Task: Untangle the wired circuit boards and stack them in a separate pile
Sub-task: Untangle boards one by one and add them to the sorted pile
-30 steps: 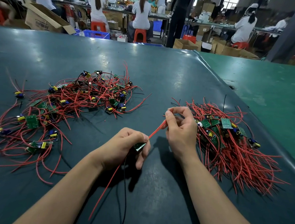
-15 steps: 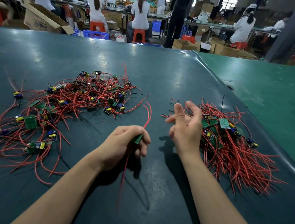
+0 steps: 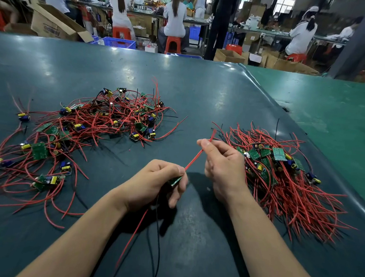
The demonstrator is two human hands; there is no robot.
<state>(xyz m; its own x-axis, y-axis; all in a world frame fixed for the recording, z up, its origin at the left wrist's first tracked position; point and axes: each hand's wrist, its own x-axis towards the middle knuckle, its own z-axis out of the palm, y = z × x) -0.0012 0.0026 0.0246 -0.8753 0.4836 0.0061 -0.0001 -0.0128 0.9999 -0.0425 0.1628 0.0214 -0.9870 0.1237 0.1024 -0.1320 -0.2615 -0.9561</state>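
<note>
One small green circuit board [image 3: 175, 181] sits clamped in the curled fingers of the left hand [image 3: 158, 183] over the dark table [image 3: 203, 91] — its red wire [image 3: 194, 159] runs taut up to the right hand [image 3: 223, 164], pinched at thumb and forefinger. Tangled heap [image 3: 84, 138] lies left, the sorted pile [image 3: 284, 176] just right of the hands — black and red leads dangle below the left fist.

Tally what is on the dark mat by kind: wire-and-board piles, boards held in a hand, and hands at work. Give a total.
Piles of wired boards: 2, the tangled pile and the stacked pile
Held circuit board: 1
Hands: 2, left hand and right hand
Total: 5
</note>
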